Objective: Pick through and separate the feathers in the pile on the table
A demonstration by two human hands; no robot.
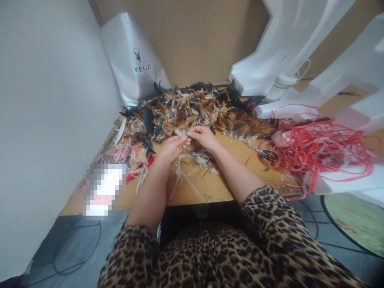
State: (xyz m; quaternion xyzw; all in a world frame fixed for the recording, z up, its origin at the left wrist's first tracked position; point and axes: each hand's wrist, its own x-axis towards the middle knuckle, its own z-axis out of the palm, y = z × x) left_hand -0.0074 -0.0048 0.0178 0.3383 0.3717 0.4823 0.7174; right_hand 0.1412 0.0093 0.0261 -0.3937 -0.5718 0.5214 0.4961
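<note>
My left hand [174,147] and my right hand [203,138] meet over the front of a heap of feathers [195,102]. Between them is a small bunch of brown feathers [183,130] with pale fluffy ends. The thumb and fingers of my left hand close on the pale end from below. My right hand pinches the same end from the right side. Loose fluff and feather scraps [201,160] lie on the wooden table [216,186] below my wrists. Brown and black feathers surround the bunch, so its upper edge blends into the heap.
A tangle of red ribbon [327,152] spreads at the right, with scissors [255,149] beside it. A white PPGZ bag [136,60] stands at the back left. White foam pieces [270,56] and a white lidded container [280,86] are at the back right. A wall borders the left side.
</note>
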